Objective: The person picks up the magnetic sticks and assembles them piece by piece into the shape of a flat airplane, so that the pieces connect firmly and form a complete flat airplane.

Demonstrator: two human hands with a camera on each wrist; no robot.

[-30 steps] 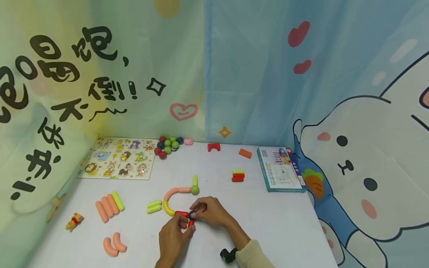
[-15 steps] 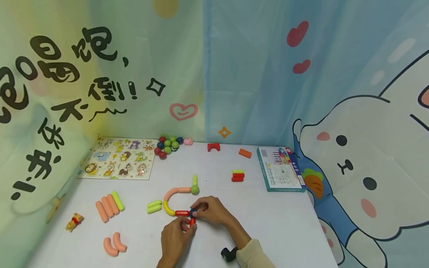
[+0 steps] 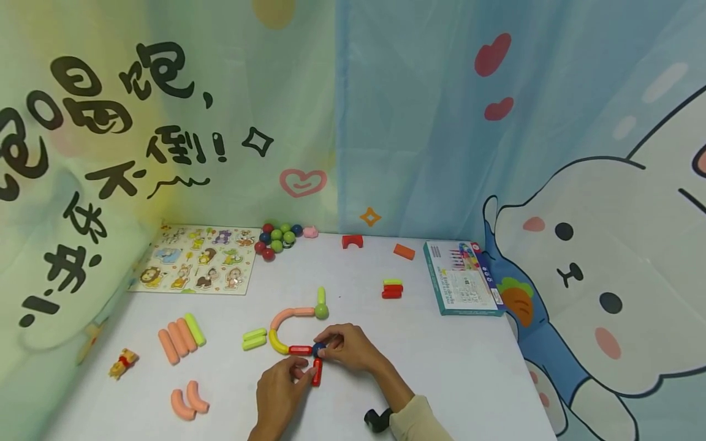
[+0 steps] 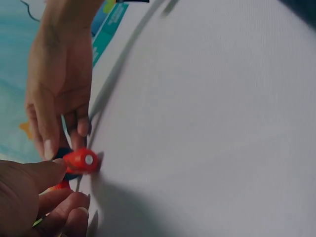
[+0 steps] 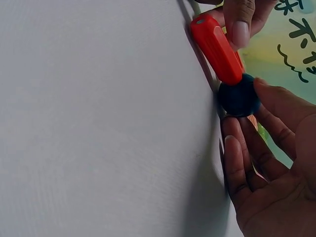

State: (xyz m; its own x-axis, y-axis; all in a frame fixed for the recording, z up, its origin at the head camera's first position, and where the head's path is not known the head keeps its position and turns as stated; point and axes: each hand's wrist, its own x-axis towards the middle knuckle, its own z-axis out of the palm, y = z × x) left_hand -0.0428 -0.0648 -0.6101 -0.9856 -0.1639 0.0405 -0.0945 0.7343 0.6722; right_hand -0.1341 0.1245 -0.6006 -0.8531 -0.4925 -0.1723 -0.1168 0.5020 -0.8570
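Note:
My right hand (image 3: 349, 348) pinches a dark blue ball (image 5: 239, 97) between thumb and fingers. One red rod (image 3: 317, 372) extends from the ball toward me, a pale dot on its free end. Another red rod (image 3: 300, 350) runs left from the ball to a yellow curved rod (image 3: 277, 343). Beyond it follow a peach curved rod (image 3: 280, 318), a straight peach rod (image 3: 303, 312), a green ball (image 3: 321, 312) and a green rod (image 3: 321, 296). My left hand (image 3: 279, 392) is beside the nearer red rod, its thumb close to it, fingers loosely bent and holding nothing.
Left lie green rods (image 3: 254, 339), peach rods (image 3: 176, 343), curved peach rods (image 3: 189, 401) and a bear figure (image 3: 124, 364). Behind are an animal board (image 3: 193, 260), several balls (image 3: 276, 237), red rods (image 3: 392, 291) and a box (image 3: 462, 278). A black object (image 3: 377, 421) lies by the right sleeve.
My left hand has let go of the nearer red rod and drawn back slightly left, leaving more of the rod visible. My right hand has stayed at the blue ball.

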